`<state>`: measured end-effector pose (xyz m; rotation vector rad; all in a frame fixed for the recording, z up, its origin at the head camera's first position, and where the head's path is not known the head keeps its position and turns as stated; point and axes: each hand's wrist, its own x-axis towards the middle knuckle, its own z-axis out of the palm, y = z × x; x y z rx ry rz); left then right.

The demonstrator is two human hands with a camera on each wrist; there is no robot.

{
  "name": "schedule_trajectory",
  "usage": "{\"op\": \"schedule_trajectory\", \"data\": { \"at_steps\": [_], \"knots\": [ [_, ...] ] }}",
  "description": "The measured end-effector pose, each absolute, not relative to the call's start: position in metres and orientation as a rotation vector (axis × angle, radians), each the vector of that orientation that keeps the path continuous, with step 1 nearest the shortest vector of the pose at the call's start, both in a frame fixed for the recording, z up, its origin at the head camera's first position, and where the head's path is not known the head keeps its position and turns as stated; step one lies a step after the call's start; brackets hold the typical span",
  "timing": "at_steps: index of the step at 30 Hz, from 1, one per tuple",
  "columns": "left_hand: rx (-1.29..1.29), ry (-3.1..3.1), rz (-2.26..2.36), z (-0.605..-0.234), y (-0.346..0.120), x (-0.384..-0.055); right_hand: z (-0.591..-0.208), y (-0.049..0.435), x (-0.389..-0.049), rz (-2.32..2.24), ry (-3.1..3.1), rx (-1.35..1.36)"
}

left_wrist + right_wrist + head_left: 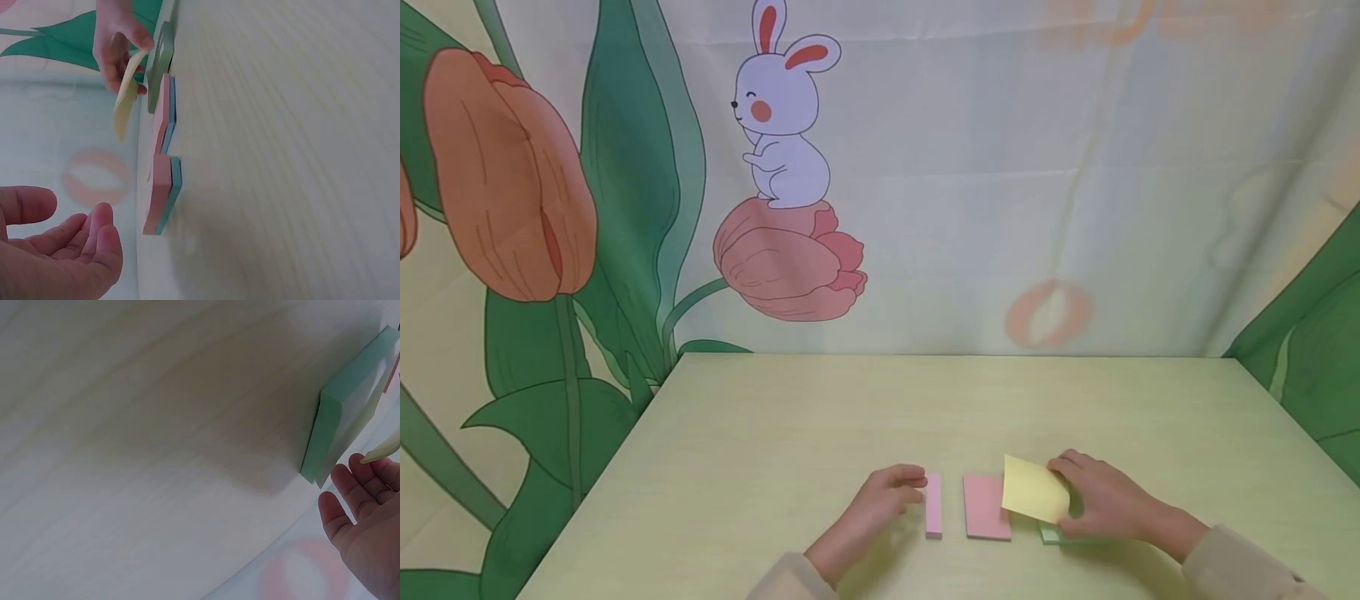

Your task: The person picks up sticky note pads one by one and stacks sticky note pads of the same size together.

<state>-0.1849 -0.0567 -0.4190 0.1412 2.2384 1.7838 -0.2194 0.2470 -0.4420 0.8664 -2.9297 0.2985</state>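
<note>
My right hand pinches a yellow sticky note between thumb and fingers, its free end reaching left over a wide pink sticky-note pad. Beneath that hand lies a green sticky-note pad, mostly covered in the head view; its thick green edge shows in the right wrist view. My left hand hovers beside a narrow pink pad, fingers loosely bent and holding nothing. From the left wrist, both the narrow pad and the wide one show pink over a blue layer.
The pads lie in a row on a pale wood-grain table. Behind it hangs a cloth backdrop printed with tulips and a rabbit, meeting the table's far edge.
</note>
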Motion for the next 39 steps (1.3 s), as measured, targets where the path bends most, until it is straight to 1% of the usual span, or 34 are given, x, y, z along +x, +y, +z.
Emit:
{"op": "schedule_trajectory", "data": {
  "at_steps": [7, 15, 23, 31, 35, 39],
  "knots": [
    [0.172, 2.181, 1.812, -0.416, -0.042, -0.179, -0.442, 0.249, -0.218, 0.300, -2.924, 0.854],
    [0.110, 2.090, 1.824, -0.424, -0.021, -0.179, -0.444, 0.254, -0.217, 0.289, -2.908, 0.842],
    [0.171, 2.104, 1.722, -0.427, -0.004, -0.175, -0.444, 0.257, -0.213, 0.317, -2.913, 0.812],
    [0.130, 2.003, 1.765, -0.423, 0.011, -0.170, -0.449, 0.266, -0.214, 0.297, -2.898, 0.821],
    [0.193, 2.018, 1.750, -0.427, 0.018, -0.170, -0.450, 0.271, -0.214, 0.303, -2.899, 0.814],
    [0.336, 2.159, 1.625, -0.430, 0.023, -0.167, -0.449, 0.274, -0.213, 0.308, -2.904, 0.806]
  ]
}}
